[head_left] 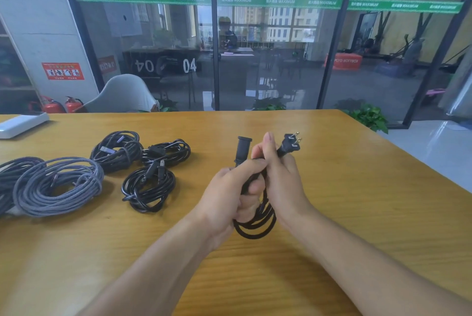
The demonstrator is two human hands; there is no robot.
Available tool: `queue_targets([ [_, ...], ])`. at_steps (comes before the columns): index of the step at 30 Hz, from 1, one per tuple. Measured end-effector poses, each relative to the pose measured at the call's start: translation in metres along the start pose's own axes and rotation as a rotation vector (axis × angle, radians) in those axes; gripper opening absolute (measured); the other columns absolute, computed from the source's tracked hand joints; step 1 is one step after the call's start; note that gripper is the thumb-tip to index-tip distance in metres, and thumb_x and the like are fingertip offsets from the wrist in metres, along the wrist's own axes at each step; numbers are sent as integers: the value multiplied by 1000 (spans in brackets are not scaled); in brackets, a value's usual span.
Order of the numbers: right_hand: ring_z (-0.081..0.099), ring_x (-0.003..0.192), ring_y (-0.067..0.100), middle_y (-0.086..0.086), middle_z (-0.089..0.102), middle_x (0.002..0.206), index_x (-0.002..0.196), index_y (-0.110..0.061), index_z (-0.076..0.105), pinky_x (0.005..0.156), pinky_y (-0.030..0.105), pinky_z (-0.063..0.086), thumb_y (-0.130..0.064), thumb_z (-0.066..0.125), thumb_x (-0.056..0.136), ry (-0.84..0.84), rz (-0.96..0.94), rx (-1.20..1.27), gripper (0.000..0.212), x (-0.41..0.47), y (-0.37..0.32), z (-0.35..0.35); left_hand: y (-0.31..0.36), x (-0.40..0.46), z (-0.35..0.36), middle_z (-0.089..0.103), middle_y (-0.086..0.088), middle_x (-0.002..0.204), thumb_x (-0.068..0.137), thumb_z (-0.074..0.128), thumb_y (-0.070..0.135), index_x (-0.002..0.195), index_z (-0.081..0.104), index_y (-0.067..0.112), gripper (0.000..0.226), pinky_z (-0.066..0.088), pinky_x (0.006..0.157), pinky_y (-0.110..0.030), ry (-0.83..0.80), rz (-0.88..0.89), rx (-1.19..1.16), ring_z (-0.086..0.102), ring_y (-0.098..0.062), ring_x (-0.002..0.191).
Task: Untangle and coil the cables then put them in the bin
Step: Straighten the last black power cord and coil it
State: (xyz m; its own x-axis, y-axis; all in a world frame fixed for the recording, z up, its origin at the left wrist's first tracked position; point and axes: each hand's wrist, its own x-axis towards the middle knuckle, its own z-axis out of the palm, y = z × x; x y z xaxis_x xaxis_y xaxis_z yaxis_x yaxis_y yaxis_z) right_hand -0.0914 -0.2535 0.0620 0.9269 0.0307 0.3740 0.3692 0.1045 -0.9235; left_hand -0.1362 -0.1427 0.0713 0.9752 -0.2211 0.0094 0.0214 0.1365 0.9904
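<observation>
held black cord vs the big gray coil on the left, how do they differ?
The black cord is smooth and glossy; the gray coil looks braided and matte. The black cord is a small bundle gripped by the left hand and right hand; the gray coil is a much wider ring lying free on the table. Both are wound into loops.

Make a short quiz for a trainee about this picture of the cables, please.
1. True or false: both hands grip the coiled black power cable.
2. Which end of it shows metal prongs? A) the flat plug by the right hand B) the round connector above the left hand
3. Fill in: the grey braided cable coil lies on the wooden ____.

Key: 1 true; 2 A; 3 table.
</observation>
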Motion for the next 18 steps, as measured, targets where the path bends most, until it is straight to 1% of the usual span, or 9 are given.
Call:
queue_targets([
  [2,39,60,33,14,42,58,74,1,45,62,41,36,-58,44,104,56,-45,-1,67,0,1,3,-1,1,4,18,3,51,84,61,51,62,42,16,46,8,52,-34,88,57,39,11,-16,47],
  [4,41,59,43,25,42,60,77,0,43,59,51,38,-59,46,105,72,-78,-22,65,0,4,4,-2,1,6,19,-2,57,81,64,67,69,50,10,60,11,51,-32,171,108,54,13,-17,50],
  [5,41,57,41,24,42,60,77,-5,44,58,52,39,-57,47,106,76,-97,-35,60,-1,5,5,-2,0,6,20,-3,58,83,59,78,71,52,8,71,13,50,-32,212,132,55,15,-17,50],
  [7,42,57,29,11,43,60,78,-16,47,59,47,39,-53,48,107,92,-122,-49,46,-2,7,5,-1,0,5,22,-5,57,89,36,87,73,56,9,82,14,50,-33,270,180,42,15,-18,50],
  [8,43,57,23,4,44,59,81,-18,50,59,45,40,-53,48,106,94,-131,-62,43,-3,7,4,-1,0,4,23,-6,57,95,28,83,76,57,12,79,14,49,-32,287,204,27,16,-17,49],
  [10,45,56,17,-1,47,59,93,-20,59,59,42,43,-53,47,105,74,-155,-89,37,-3,7,3,0,2,3,29,-7,62,109,26,59,88,55,13,58,19,44,-27,328,246,16,22,-14,46],
  [13,45,56,21,13,54,66,110,-28,67,57,38,42,-48,45,108,13,-187,-117,30,-2,5,1,-1,6,2,39,-3,63,113,30,28,99,50,2,37,29,41,-19,360,292,77,34,-8,44],
  [15,47,56,17,14,59,70,113,-25,69,55,34,42,-47,46,107,6,-192,-105,32,-3,5,1,0,7,2,42,2,60,114,30,25,99,52,2,35,30,41,-16,353,312,121,37,-5,44],
  [18,50,57,11,12,62,71,103,-17,69,55,25,41,-38,50,107,26,-210,-61,28,-4,2,1,4,5,3,41,-1,62,113,34,27,91,49,0,38,31,42,-16,360,329,124,37,-8,47],
])
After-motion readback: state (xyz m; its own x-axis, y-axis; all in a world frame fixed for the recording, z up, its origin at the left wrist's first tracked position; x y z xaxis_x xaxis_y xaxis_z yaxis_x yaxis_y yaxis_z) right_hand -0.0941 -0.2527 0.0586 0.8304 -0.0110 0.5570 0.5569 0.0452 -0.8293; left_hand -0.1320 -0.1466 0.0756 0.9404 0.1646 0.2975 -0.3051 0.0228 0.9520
